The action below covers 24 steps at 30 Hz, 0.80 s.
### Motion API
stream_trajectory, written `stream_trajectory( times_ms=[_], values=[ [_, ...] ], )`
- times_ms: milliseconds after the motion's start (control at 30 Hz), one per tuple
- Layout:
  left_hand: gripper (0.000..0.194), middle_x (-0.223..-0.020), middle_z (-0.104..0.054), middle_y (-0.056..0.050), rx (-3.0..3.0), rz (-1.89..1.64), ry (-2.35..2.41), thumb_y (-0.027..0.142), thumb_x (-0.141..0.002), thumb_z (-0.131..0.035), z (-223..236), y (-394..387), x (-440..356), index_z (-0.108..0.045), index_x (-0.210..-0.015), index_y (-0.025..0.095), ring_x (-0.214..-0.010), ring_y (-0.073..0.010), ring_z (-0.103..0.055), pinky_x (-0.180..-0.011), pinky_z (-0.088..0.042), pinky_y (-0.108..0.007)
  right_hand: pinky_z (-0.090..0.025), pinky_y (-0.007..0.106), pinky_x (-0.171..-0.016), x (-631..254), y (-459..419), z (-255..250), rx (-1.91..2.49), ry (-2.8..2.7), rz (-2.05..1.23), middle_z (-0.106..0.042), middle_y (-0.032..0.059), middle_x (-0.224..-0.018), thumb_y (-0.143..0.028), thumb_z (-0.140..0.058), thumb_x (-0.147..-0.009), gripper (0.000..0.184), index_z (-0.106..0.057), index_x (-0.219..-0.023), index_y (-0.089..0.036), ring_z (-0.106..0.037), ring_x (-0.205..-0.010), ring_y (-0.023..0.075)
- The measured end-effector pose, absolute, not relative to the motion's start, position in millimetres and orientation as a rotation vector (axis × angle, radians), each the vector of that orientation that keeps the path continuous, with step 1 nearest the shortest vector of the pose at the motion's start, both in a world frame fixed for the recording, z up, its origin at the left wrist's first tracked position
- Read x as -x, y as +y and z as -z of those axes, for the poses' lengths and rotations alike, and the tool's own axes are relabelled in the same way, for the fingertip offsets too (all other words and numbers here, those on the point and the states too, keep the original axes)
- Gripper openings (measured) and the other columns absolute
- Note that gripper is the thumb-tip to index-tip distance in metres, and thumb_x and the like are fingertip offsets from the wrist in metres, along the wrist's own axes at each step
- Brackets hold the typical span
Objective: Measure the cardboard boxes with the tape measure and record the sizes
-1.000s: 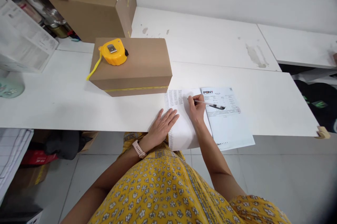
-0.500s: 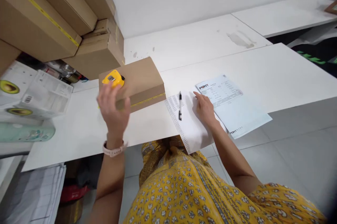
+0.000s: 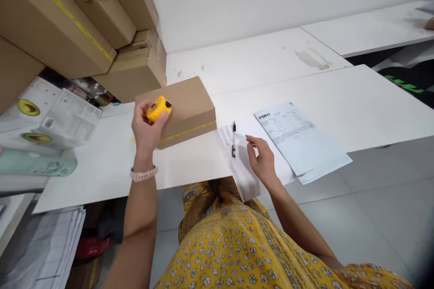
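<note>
My left hand (image 3: 148,127) grips a yellow tape measure (image 3: 159,109) by its sides, above the left end of a closed brown cardboard box (image 3: 190,99). A pale pink watch band circles that wrist. Over a sheet of paper (image 3: 249,180) with printed columns, my right hand (image 3: 261,158) hovers or rests with fingers loosely curved and apart, holding nothing. A black-and-clear pen (image 3: 233,140) lies on this sheet, left of the right hand. To the right, a printed form headed PONY (image 3: 298,137) overlaps the sheet and sticks out past the table's front edge.
Stacked cardboard boxes (image 3: 125,67) rise at the back left against the wall. In front of them are white cartons with avocado pictures (image 3: 64,115) and a mint-green bottle (image 3: 50,162). The white table (image 3: 339,94) runs right, its front edge close to my body.
The pen has left my right hand and lies on the paper. My left hand has moved from the paper to the box and taken hold of the tape measure. The view has turned left.
</note>
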State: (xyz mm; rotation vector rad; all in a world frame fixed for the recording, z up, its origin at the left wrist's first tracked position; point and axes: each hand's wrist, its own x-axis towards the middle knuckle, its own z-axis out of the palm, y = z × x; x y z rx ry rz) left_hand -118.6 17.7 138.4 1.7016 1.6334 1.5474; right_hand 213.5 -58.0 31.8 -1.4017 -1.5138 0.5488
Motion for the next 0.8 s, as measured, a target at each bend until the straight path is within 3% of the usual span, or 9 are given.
stream_trajectory(
  times_ms=[100,233,367,533,700,800],
  values=[
    [0.062,-0.110,-0.068,-0.008,-1.354,-1.464,1.212,0.055,-0.078,-0.076,-138,-25,82,-0.057,-0.127,0.022,-0.098,-0.0251,-0.069,-0.087,-0.057,-0.039,-0.053,0.043,-0.089,-182,-54,-60,1.161,-1.316,-1.158,-0.074,0.0093,-0.107,-0.052,-0.055,-0.097,0.037,-0.071,-0.115,-0.025,-0.066,-0.096,0.0233],
    [0.063,-0.115,-0.067,-0.010,-1.166,-1.219,1.072,0.055,-0.083,-0.070,-133,-63,49,-0.056,-0.136,0.025,-0.102,-0.0270,-0.069,-0.093,-0.055,-0.044,-0.054,0.041,-0.086,-149,-37,-92,0.816,-1.065,-1.777,-0.073,0.0102,-0.114,-0.071,-0.051,-0.092,0.057,-0.074,-0.113,-0.023,-0.066,-0.097,0.0231],
    [0.062,-0.118,-0.065,-0.009,-1.157,-1.220,1.139,0.047,-0.084,-0.070,-133,-71,61,-0.052,-0.140,0.027,-0.103,-0.0265,-0.068,-0.097,-0.054,-0.044,-0.052,0.036,-0.077,-138,-24,-112,0.836,-1.106,-1.861,-0.073,0.0100,-0.100,-0.075,-0.055,-0.087,0.059,-0.077,-0.095,-0.021,-0.064,-0.089,0.0209],
    [0.069,-0.107,-0.066,-0.006,-1.239,-1.297,1.172,0.046,-0.079,-0.073,-151,-64,98,-0.051,-0.141,0.025,-0.094,-0.0254,-0.070,-0.089,-0.056,-0.041,-0.046,0.028,-0.060,-126,-7,-135,0.668,-1.079,-2.069,-0.065,0.0045,-0.083,-0.066,-0.073,-0.078,0.045,-0.068,-0.081,-0.022,-0.056,-0.073,0.0153],
    [0.076,-0.105,-0.070,-0.006,-1.256,-1.489,1.362,0.046,-0.071,-0.078,-176,-39,150,-0.054,-0.139,0.023,-0.093,-0.0248,-0.069,-0.085,-0.054,-0.036,-0.039,0.025,-0.053,-127,69,-159,0.733,-1.060,-1.824,-0.055,-0.0014,-0.069,-0.050,-0.079,-0.075,0.035,-0.059,-0.078,-0.022,-0.047,-0.062,0.0115],
    [0.067,-0.104,-0.072,-0.005,-1.127,-1.592,1.492,0.043,-0.069,-0.080,-179,-17,199,-0.060,-0.129,0.020,-0.090,-0.0211,-0.069,-0.077,-0.051,-0.028,-0.040,0.025,-0.055,-141,125,-153,0.848,-1.025,-1.707,-0.053,-0.0020,-0.066,-0.042,-0.074,-0.077,0.030,-0.052,-0.073,-0.022,-0.046,-0.059,0.0112]
  ],
)
